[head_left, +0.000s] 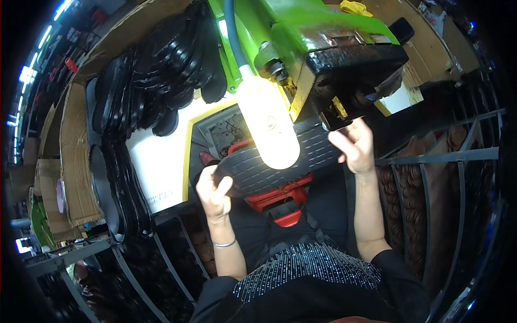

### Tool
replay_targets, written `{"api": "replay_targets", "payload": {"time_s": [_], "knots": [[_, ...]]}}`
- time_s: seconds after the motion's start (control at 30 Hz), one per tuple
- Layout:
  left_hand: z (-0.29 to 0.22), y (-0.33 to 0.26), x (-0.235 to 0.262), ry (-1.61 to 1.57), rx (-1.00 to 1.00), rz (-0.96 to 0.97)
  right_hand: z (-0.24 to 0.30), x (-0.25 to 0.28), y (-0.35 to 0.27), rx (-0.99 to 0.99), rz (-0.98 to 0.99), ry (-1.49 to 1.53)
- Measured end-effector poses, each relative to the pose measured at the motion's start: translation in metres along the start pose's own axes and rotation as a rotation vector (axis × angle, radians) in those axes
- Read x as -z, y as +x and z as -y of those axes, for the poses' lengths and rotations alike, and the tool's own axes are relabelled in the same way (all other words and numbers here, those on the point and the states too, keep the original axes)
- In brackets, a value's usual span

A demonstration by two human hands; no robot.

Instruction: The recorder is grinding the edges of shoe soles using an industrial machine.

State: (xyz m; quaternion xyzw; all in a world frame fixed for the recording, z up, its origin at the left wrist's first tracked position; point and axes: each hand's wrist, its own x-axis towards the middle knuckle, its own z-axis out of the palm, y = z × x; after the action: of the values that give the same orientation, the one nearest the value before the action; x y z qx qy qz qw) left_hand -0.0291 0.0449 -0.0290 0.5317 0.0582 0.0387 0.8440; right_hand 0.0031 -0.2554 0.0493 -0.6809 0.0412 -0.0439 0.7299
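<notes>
**Both hands hold the black sole under the press head**

You hold a black ribbed shoe sole (280, 164) with two hands, one at each end, so it stays level under the green machine (301, 32). Your left hand (214, 191) is closed on the near-left end, the fingers curled over its edge. Your right hand (355, 145) grips the far-right end, just below the black press head (350, 70). The sole lies across a red fixture (283, 202), and I judge this is why you support both ends. A bright lamp (267, 126) hangs right above the sole and hides part of it. More black soles (172, 64) are stacked on the bench (161, 161) at your left, within easy reach.
</notes>
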Motion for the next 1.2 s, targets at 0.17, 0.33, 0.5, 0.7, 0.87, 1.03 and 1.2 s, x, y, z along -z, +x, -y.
{"api": "replay_targets", "payload": {"time_s": [0.17, 0.33, 0.5, 0.7, 0.87, 1.03, 1.2], "knots": [[0.020, -0.015, 0.048, -0.135, 0.125, 0.026, -0.037, -0.024, 0.006, 0.173, 0.128, -0.203], [0.078, -0.045, 0.032, 0.175, 0.278, 0.067, -0.049, -0.040, 0.018, 0.347, 0.083, -0.118], [0.114, -0.066, -0.029, 0.516, 0.251, 0.296, -0.030, -0.058, 0.005, 0.391, -0.031, 0.021], [0.029, -0.034, -0.034, 1.044, -0.277, 0.226, 0.053, 0.010, -0.028, 0.414, 0.197, -0.520], [-0.127, -0.031, 0.055, 1.914, -0.839, -0.590, 0.122, 0.095, -0.081, 1.100, -0.444, -0.644], [-0.152, -0.044, 0.162, 2.171, 0.365, -1.233, 0.071, 0.118, 0.007, 1.076, -0.632, -1.009], [-0.146, -0.030, 0.175, 1.971, -0.011, -1.126, -0.056, 0.183, 0.098, 0.768, -0.576, -1.028]]}}
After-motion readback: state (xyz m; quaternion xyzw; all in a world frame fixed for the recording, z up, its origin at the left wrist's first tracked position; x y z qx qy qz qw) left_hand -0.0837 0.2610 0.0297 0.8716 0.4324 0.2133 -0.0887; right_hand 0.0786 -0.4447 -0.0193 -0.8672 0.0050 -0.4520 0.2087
